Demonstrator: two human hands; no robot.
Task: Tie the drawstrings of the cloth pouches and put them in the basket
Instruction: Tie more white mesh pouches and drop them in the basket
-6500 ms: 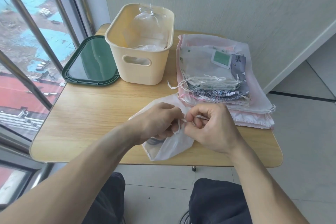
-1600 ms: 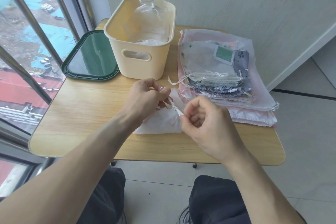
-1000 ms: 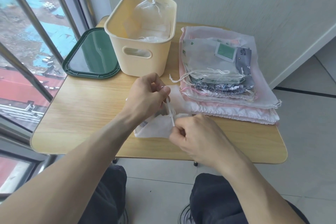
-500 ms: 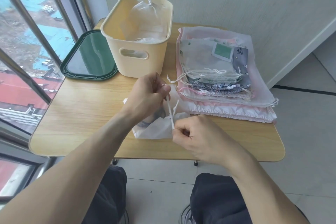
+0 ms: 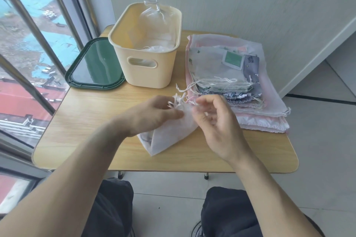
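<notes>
A wooden table (image 5: pixel 92 113) is standing by the window (image 5: pixel 28 48); the left hand (image 5: pixel 154 113) is gripping a white pouch (image 5: pixel 171 132), the right hand (image 5: pixel 215 121) hovering loosely uncurled.

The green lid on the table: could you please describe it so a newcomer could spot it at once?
Start at the wooden table beside the window. At its far left corner, left of the cream basket, lies the lid. It is the only dark green thing there: flat, rounded, with a glossy centre.
</notes>
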